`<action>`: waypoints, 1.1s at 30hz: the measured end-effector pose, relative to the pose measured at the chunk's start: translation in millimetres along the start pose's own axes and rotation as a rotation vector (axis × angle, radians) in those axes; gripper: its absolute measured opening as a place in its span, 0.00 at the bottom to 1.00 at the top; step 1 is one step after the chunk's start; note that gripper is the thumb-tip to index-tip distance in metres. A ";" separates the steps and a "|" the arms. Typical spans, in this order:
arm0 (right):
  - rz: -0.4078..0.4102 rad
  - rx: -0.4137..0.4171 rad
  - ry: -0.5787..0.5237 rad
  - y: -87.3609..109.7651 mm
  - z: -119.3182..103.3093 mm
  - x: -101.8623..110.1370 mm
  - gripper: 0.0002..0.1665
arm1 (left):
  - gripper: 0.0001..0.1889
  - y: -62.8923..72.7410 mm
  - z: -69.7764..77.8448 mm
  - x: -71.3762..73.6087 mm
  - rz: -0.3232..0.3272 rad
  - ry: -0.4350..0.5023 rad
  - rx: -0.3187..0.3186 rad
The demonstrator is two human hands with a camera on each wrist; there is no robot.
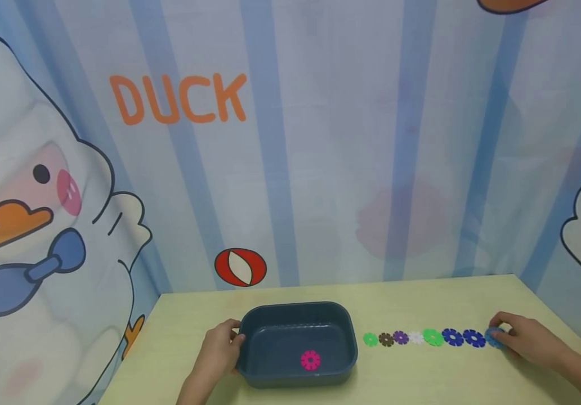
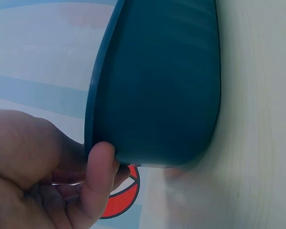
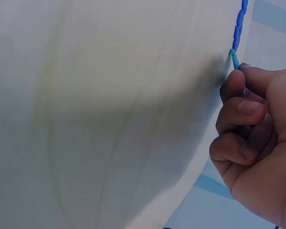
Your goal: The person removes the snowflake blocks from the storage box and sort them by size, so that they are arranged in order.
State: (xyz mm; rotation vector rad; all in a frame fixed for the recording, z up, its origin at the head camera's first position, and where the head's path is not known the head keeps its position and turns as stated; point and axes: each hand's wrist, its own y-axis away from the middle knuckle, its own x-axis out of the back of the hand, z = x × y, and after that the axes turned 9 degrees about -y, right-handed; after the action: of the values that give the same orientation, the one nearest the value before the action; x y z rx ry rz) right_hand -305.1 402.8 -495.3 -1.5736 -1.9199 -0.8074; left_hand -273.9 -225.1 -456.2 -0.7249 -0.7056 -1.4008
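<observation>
My left hand (image 1: 219, 349) grips the left rim of a dark blue-grey plastic bin (image 1: 270, 379), thumb over the edge and fingers outside, also visible in the left wrist view. Inside the bin lies one pink notched disc (image 1: 311, 360). To its right runs a row of notched snowflake discs: a small green one (image 1: 370, 339), a brown one (image 1: 386, 340), a purple one (image 1: 400, 337), a white one (image 1: 416, 337), a larger green one (image 1: 433, 337) and two dark blue ones (image 1: 474, 338). At the right end my right hand (image 1: 533, 340) pinches a light blue disc (image 1: 494, 337), tilted in the right wrist view (image 3: 235, 60).
Everything stands on a pale yellow table (image 1: 422, 377), whose back edge meets a hanging cloth (image 1: 321, 169) printed with ducks and blue stripes. The right forearm comes in over the table's right side.
</observation>
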 end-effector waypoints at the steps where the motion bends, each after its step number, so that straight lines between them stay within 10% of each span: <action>1: 0.001 -0.004 0.005 -0.1 0.7 -0.1 0.11 | 0.18 0.0 -0.1 0.1 0.000 0.000 0.002; 11: 0.030 0.021 0.127 3.1 -5.1 1.4 0.19 | 0.18 0.8 2.2 -1.3 0.005 -0.028 -0.006; 24: 0.049 0.277 0.042 12.2 -108.7 -21.7 0.17 | 0.17 -1.0 0.4 -2.2 0.012 -0.027 0.009; 33: 0.037 0.387 0.061 11.6 -141.3 -34.8 0.14 | 0.17 -1.1 0.7 -1.8 0.019 -0.020 0.021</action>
State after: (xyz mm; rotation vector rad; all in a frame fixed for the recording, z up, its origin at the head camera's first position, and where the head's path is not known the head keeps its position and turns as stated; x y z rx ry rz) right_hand -283.7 278.2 -422.3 -1.3284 -1.8618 -0.4285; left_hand -275.1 -223.5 -457.2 -0.7287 -0.7261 -1.3683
